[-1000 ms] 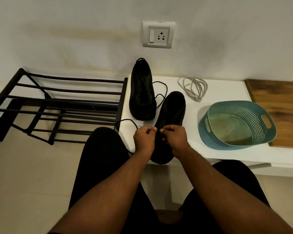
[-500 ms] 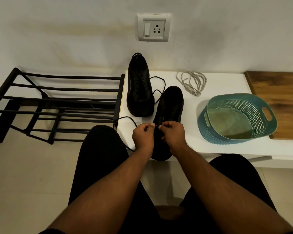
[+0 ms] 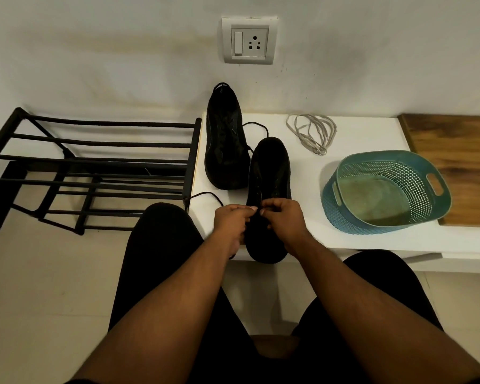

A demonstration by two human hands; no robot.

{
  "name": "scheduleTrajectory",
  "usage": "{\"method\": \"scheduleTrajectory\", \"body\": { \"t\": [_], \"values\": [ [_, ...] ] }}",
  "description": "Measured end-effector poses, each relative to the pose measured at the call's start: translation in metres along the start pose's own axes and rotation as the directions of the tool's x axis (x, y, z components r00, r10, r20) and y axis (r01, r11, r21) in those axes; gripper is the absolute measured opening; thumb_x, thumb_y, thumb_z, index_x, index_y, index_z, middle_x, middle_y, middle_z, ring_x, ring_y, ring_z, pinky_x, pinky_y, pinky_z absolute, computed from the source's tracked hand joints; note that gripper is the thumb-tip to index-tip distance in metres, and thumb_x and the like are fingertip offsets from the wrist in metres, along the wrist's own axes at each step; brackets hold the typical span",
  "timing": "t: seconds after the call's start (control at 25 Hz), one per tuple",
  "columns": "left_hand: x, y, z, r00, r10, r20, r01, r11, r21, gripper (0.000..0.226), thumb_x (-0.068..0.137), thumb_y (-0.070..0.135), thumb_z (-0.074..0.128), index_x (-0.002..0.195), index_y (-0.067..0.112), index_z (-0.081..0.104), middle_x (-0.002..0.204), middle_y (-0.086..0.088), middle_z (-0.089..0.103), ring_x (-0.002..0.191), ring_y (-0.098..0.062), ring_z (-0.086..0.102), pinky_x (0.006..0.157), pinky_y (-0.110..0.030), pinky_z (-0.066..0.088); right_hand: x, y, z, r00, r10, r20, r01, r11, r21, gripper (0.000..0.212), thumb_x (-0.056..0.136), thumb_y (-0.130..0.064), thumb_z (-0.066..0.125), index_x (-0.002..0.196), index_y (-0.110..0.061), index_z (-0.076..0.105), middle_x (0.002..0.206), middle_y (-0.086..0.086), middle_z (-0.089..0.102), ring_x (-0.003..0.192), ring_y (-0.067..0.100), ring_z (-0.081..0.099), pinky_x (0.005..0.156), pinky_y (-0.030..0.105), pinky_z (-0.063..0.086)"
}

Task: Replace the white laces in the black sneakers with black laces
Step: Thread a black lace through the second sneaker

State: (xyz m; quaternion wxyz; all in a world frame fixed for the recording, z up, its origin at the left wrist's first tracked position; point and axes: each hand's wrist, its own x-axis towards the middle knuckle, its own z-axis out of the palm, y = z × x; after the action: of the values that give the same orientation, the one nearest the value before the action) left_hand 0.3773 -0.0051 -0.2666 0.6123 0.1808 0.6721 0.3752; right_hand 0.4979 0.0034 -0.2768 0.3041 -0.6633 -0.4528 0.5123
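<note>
A black metal shoe rack point(image 3: 94, 167) stands on the floor at far left, beside the white surface point(image 3: 372, 239). On that surface's left end lies the far sneaker point(image 3: 225, 145), its heel toward the wall. Just right of it and nearer lies the near sneaker point(image 3: 269, 189), and both hands meet over its lacing. The left hand point(image 3: 232, 220) pinches the black lace point(image 3: 205, 195), which loops off leftward. The right hand point(image 3: 281, 217) pinches at the same spot, fingertips touching the left's. The white laces point(image 3: 312, 133) lie bundled farther right, well apart from the hands, then a teal basket point(image 3: 385, 189).
</note>
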Motion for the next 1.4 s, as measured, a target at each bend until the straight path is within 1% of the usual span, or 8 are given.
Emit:
{"method": "scheduleTrajectory", "body": {
  "t": [0.16,0.28,0.44,0.68,0.84,0.96,1.12,1.4],
  "values": [
    [0.011,-0.010,0.003,0.941,0.315,-0.122,-0.252,0.895,0.367,0.034,0.076,0.026,0.082,0.103,0.018,0.062,0.105,0.000,0.061,0.097,-0.018,0.060,0.074,-0.026,0.050,0.002,-0.012,-0.008,0.990,0.086,0.115,-0.068,0.986,-0.155,0.037,0.099,-0.005,0.046,0.133,-0.014,0.055,0.103,0.006,0.066,0.054,0.013,0.059,0.049,0.019,0.050],
    [0.013,-0.004,0.008,0.936,0.347,-0.049,-0.324,0.910,0.260,0.053,0.074,0.051,0.077,0.118,0.030,0.054,0.115,0.007,0.058,0.108,-0.015,0.056,0.098,-0.041,0.048,0.008,-0.024,-0.015,0.968,0.134,0.214,-0.067,0.954,-0.294,0.027,0.099,-0.010,0.047,0.121,-0.015,0.062,0.088,0.009,0.067,0.053,0.017,0.063,0.047,0.023,0.050],
    [0.020,-0.002,0.017,0.861,0.508,-0.030,-0.413,0.733,0.540,0.056,0.077,0.066,0.064,0.119,0.030,0.054,0.111,0.008,0.060,0.102,-0.012,0.057,0.096,-0.041,0.041,0.009,-0.025,-0.018,0.976,0.081,0.204,-0.013,0.949,-0.315,0.019,0.098,-0.012,0.047,0.100,-0.009,0.066,0.081,0.013,0.068,0.054,0.023,0.067,0.050,0.030,0.056],
    [0.027,-0.008,0.021,0.762,0.647,-0.036,-0.486,0.608,0.628,0.025,0.096,0.030,0.057,0.111,0.014,0.067,0.102,-0.005,0.069,0.093,-0.024,0.064,0.085,-0.041,0.052,0.008,-0.033,-0.031,0.983,-0.166,0.082,0.185,0.885,-0.428,0.015,0.091,-0.015,0.058,0.090,-0.015,0.073,0.081,0.002,0.071,0.045,0.014,0.062,0.052,0.023,0.053],
    [0.024,-0.009,0.019,0.751,0.659,-0.023,-0.497,0.589,0.637,0.032,0.094,0.024,0.060,0.124,0.015,0.062,0.112,-0.007,0.064,0.102,-0.025,0.062,0.088,-0.040,0.053,0.026,-0.082,-0.059,0.904,-0.194,-0.380,0.238,0.969,0.071,0.021,0.083,-0.001,0.057,0.074,-0.015,0.070,0.072,0.008,0.065,0.036,0.011,0.044,0.040,0.020,0.037],
    [0.014,-0.001,0.024,0.579,0.810,0.088,-0.705,0.443,0.554,0.057,0.092,0.020,0.064,0.144,0.022,0.042,0.131,-0.006,0.052,0.113,-0.020,0.055,0.089,-0.033,0.050,0.022,-0.109,-0.070,0.920,-0.151,-0.361,0.255,0.931,0.261,0.018,0.081,0.002,0.059,0.074,-0.012,0.069,0.072,0.008,0.065,0.037,0.007,0.041,0.039,0.017,0.031],
    [-0.007,0.024,0.027,0.780,0.584,0.222,-0.594,0.804,-0.027,0.034,0.099,0.025,0.054,0.132,0.020,0.056,0.097,-0.001,0.070,0.067,-0.015,0.062,0.055,-0.024,0.050,-0.007,-0.084,-0.045,0.980,-0.160,-0.118,0.179,0.968,0.177,0.012,0.087,-0.004,0.061,0.080,-0.006,0.071,0.064,0.003,0.063,0.041,0.003,0.047,0.041,0.017,0.037],
    [-0.001,0.016,0.024,0.845,0.513,0.152,-0.532,0.835,0.142,0.016,0.089,0.024,0.069,0.096,0.012,0.075,0.068,0.012,0.065,0.063,0.001,0.061,0.059,-0.017,0.048,-0.003,-0.032,-0.044,0.988,-0.033,-0.151,0.068,0.971,0.230,0.007,0.089,-0.012,0.066,0.090,-0.010,0.073,0.071,0.001,0.068,0.054,0.009,0.055,0.052,0.021,0.047]
  ]
}}
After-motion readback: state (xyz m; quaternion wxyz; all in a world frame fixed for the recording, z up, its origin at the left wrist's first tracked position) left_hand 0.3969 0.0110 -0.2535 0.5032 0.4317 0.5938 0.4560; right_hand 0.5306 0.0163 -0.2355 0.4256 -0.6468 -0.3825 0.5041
